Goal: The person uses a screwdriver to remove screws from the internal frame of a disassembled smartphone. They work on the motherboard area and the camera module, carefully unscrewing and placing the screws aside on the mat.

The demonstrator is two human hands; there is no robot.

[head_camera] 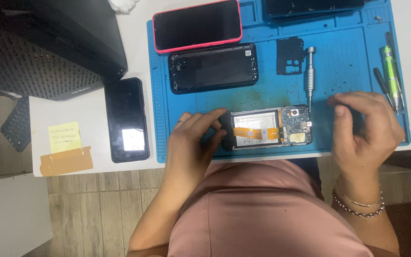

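Lying flat near the front edge of a blue work mat (348,62), an opened phone (267,127) shows its insides: a pale battery crossed by an orange ribbon cable, with a dark circuit board and small camera at its right end. The left hand (193,138) closes on the phone's left end, fingers curled over the frame, which looks like a way to keep the slippery body from sliding on the rubbery mat. The right hand (365,126) hovers just right of the phone with fingers bent inward; whether it pinches some small part cannot be told. A slim metal screwdriver (309,76) lies with its tip just beside the phone's far right corner, close to the right hand. Farther back on the mat lie a flat black plastic plate (289,56) with cut-outs, a black back cover (213,67) with rounded corners, and a phone in a pink case (197,24), glossy screen up. A green tool (391,71) and a dark one lie along the mat's right side. Left of the mat, on the white tabletop (91,109), rests another black phone (127,120), and nearer the left edge a yellow sticky note (64,136) sits above a strip of brown tape (66,161). A dark perforated box (48,43) fills the far left.
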